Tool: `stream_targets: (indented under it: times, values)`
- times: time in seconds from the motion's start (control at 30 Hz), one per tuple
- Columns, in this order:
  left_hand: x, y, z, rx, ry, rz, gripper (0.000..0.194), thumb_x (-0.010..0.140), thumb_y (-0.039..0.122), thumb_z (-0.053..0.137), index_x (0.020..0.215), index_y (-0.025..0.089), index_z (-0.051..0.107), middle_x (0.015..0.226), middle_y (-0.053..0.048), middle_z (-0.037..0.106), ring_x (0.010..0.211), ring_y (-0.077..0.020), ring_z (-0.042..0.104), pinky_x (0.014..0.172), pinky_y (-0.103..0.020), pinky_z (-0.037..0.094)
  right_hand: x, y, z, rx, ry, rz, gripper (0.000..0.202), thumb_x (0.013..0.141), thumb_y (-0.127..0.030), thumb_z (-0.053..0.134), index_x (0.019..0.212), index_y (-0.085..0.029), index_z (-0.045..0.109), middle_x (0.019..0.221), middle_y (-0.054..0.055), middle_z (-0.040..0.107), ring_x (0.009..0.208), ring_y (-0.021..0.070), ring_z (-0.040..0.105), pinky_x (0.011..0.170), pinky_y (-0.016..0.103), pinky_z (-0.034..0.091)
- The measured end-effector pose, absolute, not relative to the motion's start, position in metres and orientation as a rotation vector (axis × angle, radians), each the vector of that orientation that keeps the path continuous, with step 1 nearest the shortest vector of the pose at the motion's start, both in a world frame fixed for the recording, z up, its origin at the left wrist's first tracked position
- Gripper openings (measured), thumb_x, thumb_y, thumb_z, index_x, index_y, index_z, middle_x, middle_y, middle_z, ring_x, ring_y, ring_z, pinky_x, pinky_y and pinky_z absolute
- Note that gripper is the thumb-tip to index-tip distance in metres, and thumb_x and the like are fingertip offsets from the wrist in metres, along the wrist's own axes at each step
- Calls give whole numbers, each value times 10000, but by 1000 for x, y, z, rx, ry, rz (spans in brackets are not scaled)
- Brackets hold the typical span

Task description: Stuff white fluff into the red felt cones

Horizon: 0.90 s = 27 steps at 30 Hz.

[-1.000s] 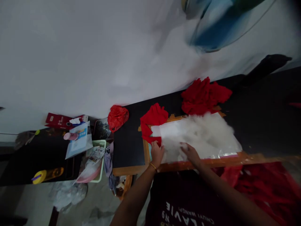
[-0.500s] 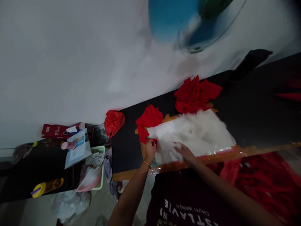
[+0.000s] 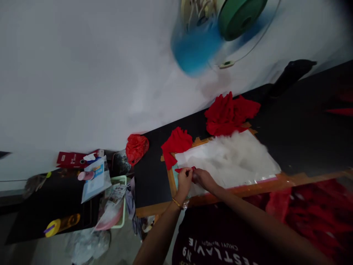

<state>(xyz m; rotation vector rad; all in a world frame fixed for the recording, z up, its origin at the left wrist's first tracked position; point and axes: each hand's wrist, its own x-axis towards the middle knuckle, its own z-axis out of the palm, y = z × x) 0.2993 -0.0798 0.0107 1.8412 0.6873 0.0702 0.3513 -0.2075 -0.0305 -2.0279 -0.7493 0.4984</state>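
Observation:
My left hand [image 3: 184,181] pinches a small red cloth piece [image 3: 178,170] over the left end of a white sheet [image 3: 193,156]. Beside it my right hand [image 3: 202,178] is closed on the same red piece, the two hands nearly touching. White fluffy fibre [image 3: 234,156] covers much of the sheet. Just behind my hands lies a small heap of red cloth [image 3: 178,141], and a larger red heap [image 3: 227,112] sits behind the fibre.
A red plastic bag [image 3: 137,148] rests at the table's left corner. A blurred fan [image 3: 195,46] hangs above. On the left are a lower black table [image 3: 30,206], a yellow-capped bottle [image 3: 62,224] and a green-rimmed basket [image 3: 123,206]. Red material [image 3: 317,209] lies below right.
A small red piece is now between both hands, away from the small heap. My right hand has moved left off the fibre to meet my left hand and has closed.

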Motion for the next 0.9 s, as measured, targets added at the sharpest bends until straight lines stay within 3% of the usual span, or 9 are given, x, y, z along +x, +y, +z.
stream_targets:
  times: [0.1,0.2,0.3,0.4,0.43,0.53,0.6,0.77,0.9]
  values:
    - [303,-86,22,1881,622,88,125,860,259,594,842,195,700,842,-52,711,794,-188,631,779,-305,467,349,-207,-27,-1707,-456,716,285,907,-365,507,869,-172,714,777,46,743,698,188,656,671,300,528]
    - [305,-91,42,2032,452,57,124,871,202,578,832,199,695,847,-49,688,827,-194,609,810,-318,448,352,-207,-18,-1252,-96,828,324,773,-494,669,788,-170,681,694,15,702,634,172,604,633,300,502]
    - [301,-93,64,2120,268,14,136,881,178,564,831,204,688,850,-46,665,855,-198,588,826,-327,437,360,-206,-1,-1043,22,794,341,671,-496,762,771,-182,672,668,2,691,611,161,579,614,294,490]
    - [292,-88,80,2066,257,108,73,855,195,627,908,215,673,842,-24,621,842,-185,569,825,-314,443,364,-206,24,-945,32,773,325,660,-455,794,800,-182,687,702,11,712,619,164,601,620,295,504]
    - [289,-85,84,2005,331,206,145,825,208,678,968,220,659,850,-13,604,837,-177,566,835,-310,448,365,-205,33,-922,34,780,321,658,-432,807,824,-180,697,720,14,721,620,165,612,628,297,513]
    - [291,-70,98,1611,633,528,535,718,280,819,1187,246,564,977,-11,602,928,-170,600,919,-317,465,363,-196,61,-894,14,799,367,665,-384,833,953,-183,725,802,29,753,667,187,663,690,330,553]
    - [301,-61,111,1278,710,566,642,706,362,839,1256,252,526,1102,-45,630,1028,-187,629,966,-338,477,362,-185,77,-909,-54,817,420,675,-378,831,1036,-190,726,879,45,770,754,221,699,760,377,574]
    - [327,-62,139,927,761,504,607,682,369,863,1206,206,604,1074,-73,715,937,-209,703,914,-358,540,360,-149,97,-1133,-248,611,445,708,-288,747,1142,-207,686,1131,66,750,996,241,696,948,407,545]
    - [328,-83,138,909,782,560,557,681,328,860,1174,177,651,1111,-98,735,996,-230,714,955,-366,539,360,-143,99,-1444,-362,355,364,788,-198,582,1141,-198,672,1075,70,758,931,215,699,868,343,562]
